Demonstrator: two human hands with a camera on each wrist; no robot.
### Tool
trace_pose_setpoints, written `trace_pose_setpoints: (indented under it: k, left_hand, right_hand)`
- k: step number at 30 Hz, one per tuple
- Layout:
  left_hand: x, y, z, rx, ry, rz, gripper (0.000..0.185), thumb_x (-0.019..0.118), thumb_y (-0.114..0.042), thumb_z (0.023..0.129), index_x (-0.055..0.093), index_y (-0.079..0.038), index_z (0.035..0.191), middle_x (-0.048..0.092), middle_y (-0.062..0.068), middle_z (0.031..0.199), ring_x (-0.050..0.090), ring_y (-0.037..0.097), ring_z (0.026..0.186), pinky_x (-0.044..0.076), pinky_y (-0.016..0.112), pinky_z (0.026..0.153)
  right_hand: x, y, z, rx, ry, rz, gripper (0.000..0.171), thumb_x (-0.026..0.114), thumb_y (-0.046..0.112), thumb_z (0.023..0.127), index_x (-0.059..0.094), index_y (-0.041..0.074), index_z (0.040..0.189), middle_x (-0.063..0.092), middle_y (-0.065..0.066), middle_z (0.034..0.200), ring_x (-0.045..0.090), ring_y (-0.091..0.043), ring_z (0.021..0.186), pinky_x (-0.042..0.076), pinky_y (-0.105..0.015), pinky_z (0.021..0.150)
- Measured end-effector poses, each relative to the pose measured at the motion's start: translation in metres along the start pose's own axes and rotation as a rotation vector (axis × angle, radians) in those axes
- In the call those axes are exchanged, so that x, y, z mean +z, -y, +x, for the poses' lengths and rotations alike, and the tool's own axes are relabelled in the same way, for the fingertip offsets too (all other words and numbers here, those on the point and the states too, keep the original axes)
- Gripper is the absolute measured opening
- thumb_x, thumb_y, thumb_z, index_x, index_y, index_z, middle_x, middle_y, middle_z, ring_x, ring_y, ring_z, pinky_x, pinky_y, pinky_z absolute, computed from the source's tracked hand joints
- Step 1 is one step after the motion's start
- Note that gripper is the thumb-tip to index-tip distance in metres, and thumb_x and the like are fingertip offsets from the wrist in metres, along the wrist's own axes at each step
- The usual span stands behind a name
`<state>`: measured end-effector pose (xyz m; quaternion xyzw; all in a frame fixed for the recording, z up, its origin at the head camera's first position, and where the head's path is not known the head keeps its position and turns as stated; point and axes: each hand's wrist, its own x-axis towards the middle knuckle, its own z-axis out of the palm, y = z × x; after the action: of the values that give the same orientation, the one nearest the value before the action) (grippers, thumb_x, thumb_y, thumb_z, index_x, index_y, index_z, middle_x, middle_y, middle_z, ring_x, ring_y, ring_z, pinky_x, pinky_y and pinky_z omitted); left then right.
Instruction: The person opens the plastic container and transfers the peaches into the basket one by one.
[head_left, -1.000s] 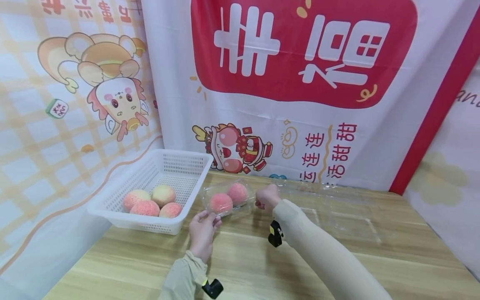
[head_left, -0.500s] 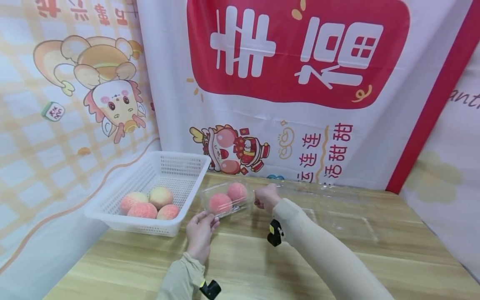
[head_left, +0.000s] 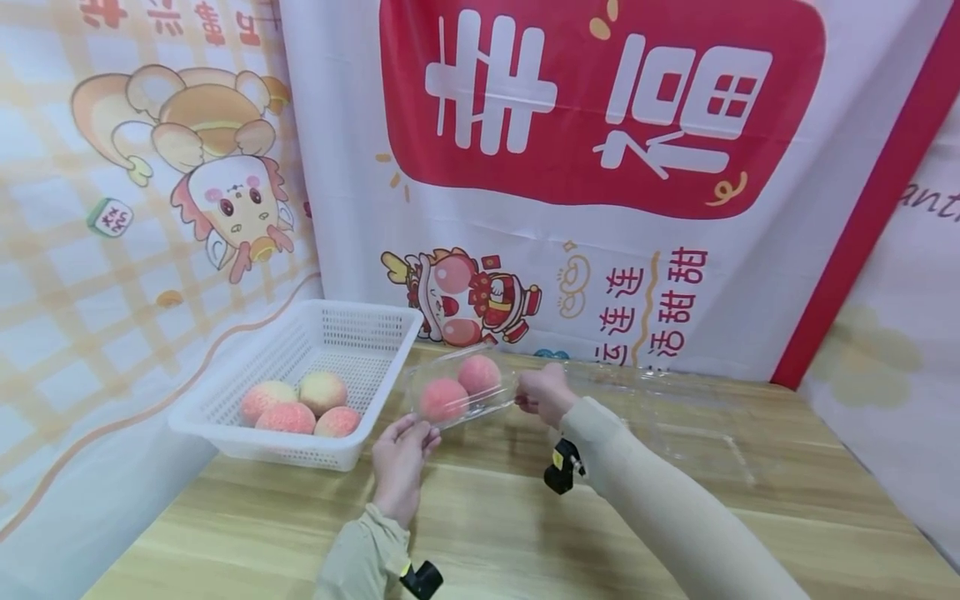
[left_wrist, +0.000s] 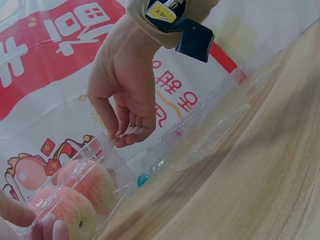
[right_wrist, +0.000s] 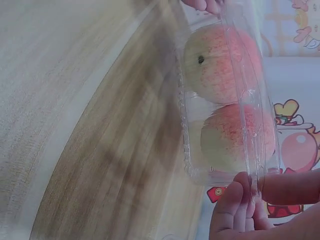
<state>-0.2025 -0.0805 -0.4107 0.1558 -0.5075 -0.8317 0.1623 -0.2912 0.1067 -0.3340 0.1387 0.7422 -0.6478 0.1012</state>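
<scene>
A clear plastic clamshell box [head_left: 482, 412] holds two pink peaches, one nearer [head_left: 444, 400] and one farther [head_left: 479, 375]. My left hand [head_left: 400, 471] pinches its near left corner between thumb and fingers. At the opposite end, my right hand [head_left: 546, 393] pinches the edge of the box. The right wrist view shows the thumb and fingers of the right hand [right_wrist: 245, 210] meeting on the rim at the end of the box [right_wrist: 186, 155]. In the left wrist view the box is tilted, with the peaches [left_wrist: 92, 185] side by side inside.
Left of the box stands a white perforated basket [head_left: 300, 447] with several peaches [head_left: 287, 418] in its near half. More clear plastic boxes [head_left: 697, 425] lie at the right rear of the wooden table [head_left: 495, 525]. A printed cloth [head_left: 352, 233] hangs behind.
The box has risen a little and tilted, its peaches shifting slightly up and right. My right hand has moved slightly to the right. My left hand keeps its grip at the corner.
</scene>
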Motion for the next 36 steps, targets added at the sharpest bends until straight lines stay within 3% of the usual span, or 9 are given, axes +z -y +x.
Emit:
trace_pose_setpoints:
  k: [11,18,23,33,36]
  left_hand:
    - [0.007,-0.008,-0.008,0.017,0.041,0.004,0.039,0.059,0.007,0.092,0.049,0.013,0.129,0.063,0.021,0.104,0.066,0.018,0.082,0.057,0.032,0.082]
    - [0.010,-0.013,-0.013,0.051,0.037,0.036,0.036,0.061,0.007,0.091,0.053,0.012,0.126,0.064,0.020,0.102,0.066,0.018,0.079,0.057,0.032,0.080]
    - [0.011,-0.016,-0.016,0.076,0.034,0.039,0.034,0.062,0.008,0.089,0.055,0.012,0.122,0.065,0.022,0.101,0.066,0.018,0.077,0.058,0.033,0.078]
    - [0.006,-0.027,-0.024,0.100,0.042,0.044,0.032,0.060,0.005,0.091,0.056,0.012,0.122,0.069,0.017,0.091,0.068,0.020,0.078,0.058,0.032,0.077]
    - [0.006,-0.032,-0.029,0.100,0.052,0.050,0.033,0.060,0.005,0.092,0.056,0.011,0.123,0.069,0.015,0.090,0.068,0.020,0.078,0.058,0.031,0.078]
  right_hand:
    - [-0.017,-0.001,-0.006,-0.035,0.023,0.094,0.028,0.055,-0.019,0.074,0.054,-0.009,0.099,0.061,-0.018,0.092,0.062,-0.022,0.072,0.056,-0.036,0.080]
    - [-0.026,-0.005,-0.020,-0.054,0.026,0.144,0.029,0.057,-0.016,0.080,0.057,-0.013,0.109,0.062,-0.018,0.091,0.062,-0.022,0.074,0.054,-0.039,0.088]
    - [-0.028,-0.008,-0.032,-0.081,0.021,0.174,0.027,0.057,-0.012,0.086,0.058,-0.014,0.113,0.063,-0.019,0.091,0.061,-0.021,0.075,0.055,-0.037,0.085]
    - [-0.028,-0.013,-0.061,-0.115,0.063,0.302,0.039,0.056,-0.017,0.082,0.054,-0.015,0.121,0.059,-0.020,0.104,0.060,-0.021,0.077,0.054,-0.032,0.081]
    - [-0.030,-0.015,-0.071,-0.124,0.077,0.336,0.040,0.055,-0.016,0.083,0.053,-0.015,0.123,0.058,-0.022,0.109,0.059,-0.020,0.080,0.052,-0.034,0.086]
